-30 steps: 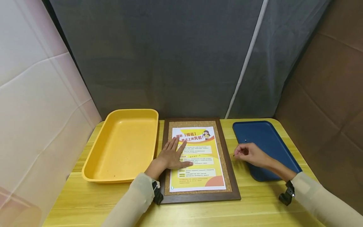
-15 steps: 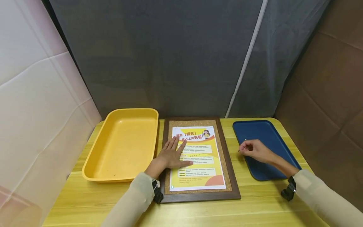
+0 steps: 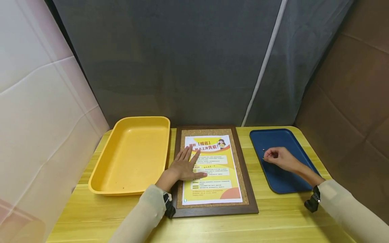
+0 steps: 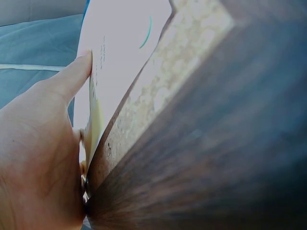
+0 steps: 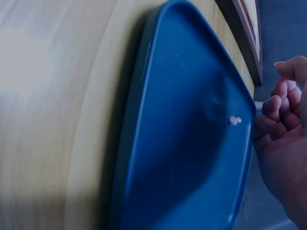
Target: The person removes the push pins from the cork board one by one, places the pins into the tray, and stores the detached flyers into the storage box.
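Observation:
My left hand (image 3: 183, 168) lies spread and flat on a printed yellow-and-white poster (image 3: 226, 194), its straight fingers over the poster's left side. Under the poster is a cork board (image 3: 238, 168) in a dark brown frame (image 3: 215, 211). In the left wrist view, the thumb (image 4: 74, 76) reaches along the paper's edge. My right hand (image 3: 282, 159) is over the blue tray (image 3: 288, 187), thumb and fingertips pinched together. A tiny pushpin-like thing (image 3: 264, 158) pokes out at those fingertips, mostly hidden. Near them in the tray lies a small pale pushpin (image 5: 234, 120).
A deep yellow tray (image 3: 130, 158) with a dark speck near its front stands left of the board. All stand on a wood-grain table (image 3: 212, 229). A grey curtain (image 3: 170, 67) closes the back, with a white sheet (image 3: 45, 101) left and a brown one (image 3: 355, 101) right.
My right hand has moved right and slightly back, from beside the board's right edge to over the blue tray, fingertips still pinched. My left hand has stayed put.

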The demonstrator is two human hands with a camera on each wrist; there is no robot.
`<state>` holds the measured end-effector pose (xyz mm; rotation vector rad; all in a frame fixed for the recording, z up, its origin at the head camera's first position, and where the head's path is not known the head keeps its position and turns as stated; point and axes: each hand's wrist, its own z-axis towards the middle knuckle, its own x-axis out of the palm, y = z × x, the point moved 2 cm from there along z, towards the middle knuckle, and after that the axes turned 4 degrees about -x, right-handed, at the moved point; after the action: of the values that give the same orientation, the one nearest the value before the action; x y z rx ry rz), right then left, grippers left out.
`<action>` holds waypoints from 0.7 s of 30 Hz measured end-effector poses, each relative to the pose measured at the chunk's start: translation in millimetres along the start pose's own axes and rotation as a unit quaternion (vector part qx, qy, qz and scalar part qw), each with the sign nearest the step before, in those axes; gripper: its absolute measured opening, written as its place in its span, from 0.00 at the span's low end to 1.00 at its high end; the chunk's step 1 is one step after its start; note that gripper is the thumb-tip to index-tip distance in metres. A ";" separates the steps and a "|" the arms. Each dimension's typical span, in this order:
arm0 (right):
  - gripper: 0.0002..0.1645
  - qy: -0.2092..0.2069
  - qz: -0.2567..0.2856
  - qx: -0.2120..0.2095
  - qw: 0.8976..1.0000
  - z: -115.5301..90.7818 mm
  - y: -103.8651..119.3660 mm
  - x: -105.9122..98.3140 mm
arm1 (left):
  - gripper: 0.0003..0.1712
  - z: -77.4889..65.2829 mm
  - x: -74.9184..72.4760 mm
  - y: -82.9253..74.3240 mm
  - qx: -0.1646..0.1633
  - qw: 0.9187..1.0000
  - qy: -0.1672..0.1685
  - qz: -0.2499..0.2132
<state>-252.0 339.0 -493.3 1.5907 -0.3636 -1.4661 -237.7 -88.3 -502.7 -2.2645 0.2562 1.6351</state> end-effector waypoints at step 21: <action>0.04 -0.027 -0.069 0.042 0.996 -3.9 -38.2 -28.3 | 0.63 -0.2 0.5 0.3 0.001 1.000 0.001 -0.008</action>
<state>-269.0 382.0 -505.0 1.6748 -0.3559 -1.6199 -237.4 -88.6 -503.3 -2.2607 0.2391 1.6246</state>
